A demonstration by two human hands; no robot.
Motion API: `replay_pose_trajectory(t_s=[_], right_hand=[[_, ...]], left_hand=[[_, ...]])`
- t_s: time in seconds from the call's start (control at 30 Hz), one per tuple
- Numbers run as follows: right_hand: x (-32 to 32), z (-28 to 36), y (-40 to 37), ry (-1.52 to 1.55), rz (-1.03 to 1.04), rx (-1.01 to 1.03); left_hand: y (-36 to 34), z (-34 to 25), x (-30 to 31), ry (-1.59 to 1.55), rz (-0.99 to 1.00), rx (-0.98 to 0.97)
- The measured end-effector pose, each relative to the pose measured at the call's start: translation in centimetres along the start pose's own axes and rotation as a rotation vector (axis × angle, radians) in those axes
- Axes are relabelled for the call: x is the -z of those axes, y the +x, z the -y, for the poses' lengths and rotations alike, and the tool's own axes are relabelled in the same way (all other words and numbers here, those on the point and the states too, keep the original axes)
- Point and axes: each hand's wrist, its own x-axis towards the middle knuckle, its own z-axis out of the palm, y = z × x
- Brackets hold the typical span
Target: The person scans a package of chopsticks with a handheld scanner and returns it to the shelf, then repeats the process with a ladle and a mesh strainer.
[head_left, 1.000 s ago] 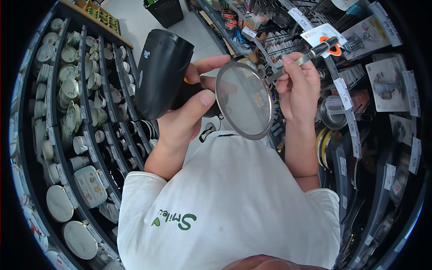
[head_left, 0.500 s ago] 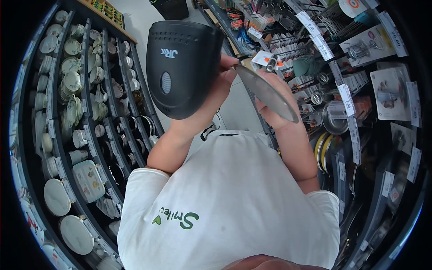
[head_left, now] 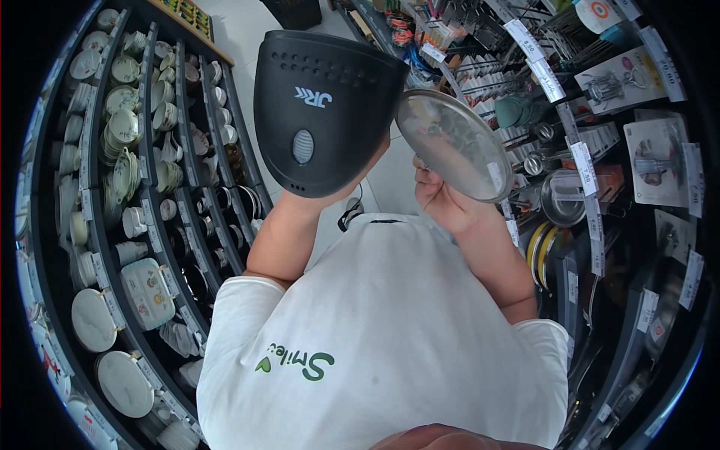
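A black handheld scanner [head_left: 330, 112] with a "JR" mark and a ridged grey oval fills the upper left of the head view, close to the camera. My left hand [head_left: 369, 166] is wrapped round it from beneath; most of its fingers are hidden behind the casing. Tilted beside it is a round silvery lid [head_left: 457, 142] with a thin rim, a shiny face and a small pale sticker. My right hand [head_left: 442, 199] grips the lid from its lower left side, fingers curled and partly hidden. The scanner's right edge overlaps the lid's left edge in view.
Left, tall shelves hold stacked plates and bowls [head_left: 124, 124], plus a patterned tray [head_left: 148, 292]. On the right hang packaged kitchen tools [head_left: 656, 161], metal bowls [head_left: 564, 196] and price-label strips [head_left: 583, 166]. A dark bin [head_left: 292, 11] stands on the tiled aisle floor [head_left: 244, 37].
The lid has turned from nearly edge-on to showing its broad face. My right hand has shifted lower and curled its fingers. The scanner has moved slightly right and tilted.
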Motion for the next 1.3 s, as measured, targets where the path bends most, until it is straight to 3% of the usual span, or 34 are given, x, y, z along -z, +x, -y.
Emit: replay_pose_trajectory(t_s=[0.3,0.43,0.5,0.83,1.0,1.3], right_hand=[[-0.6,-1.4,-0.5,0.001,-0.084,-0.006],[-1.2,-1.2,-0.7,0.049,-0.143,-0.047],[-1.7,-1.1,-1.0,0.129,-0.205,-0.060],[-1.8,-0.8,-1.7,0.231,-0.097,-0.020],[-1.3,-0.9,-1.7,0.259,-0.020,-0.045],[-2.0,-1.2,-1.6,0.226,-0.128,-0.032]], left_hand=[[-0.2,1.0,0.2,0.056,0.053,-0.025],[0.4,1.2,-0.2,-0.136,-0.005,-0.070],[0.4,1.2,-0.7,-0.388,-0.146,0.036],[0.1,1.2,-0.9,-0.507,-0.224,0.194],[-0.3,1.1,-1.0,-0.610,-0.275,0.155],[-0.7,0.9,-0.8,-0.623,-0.272,0.170]])
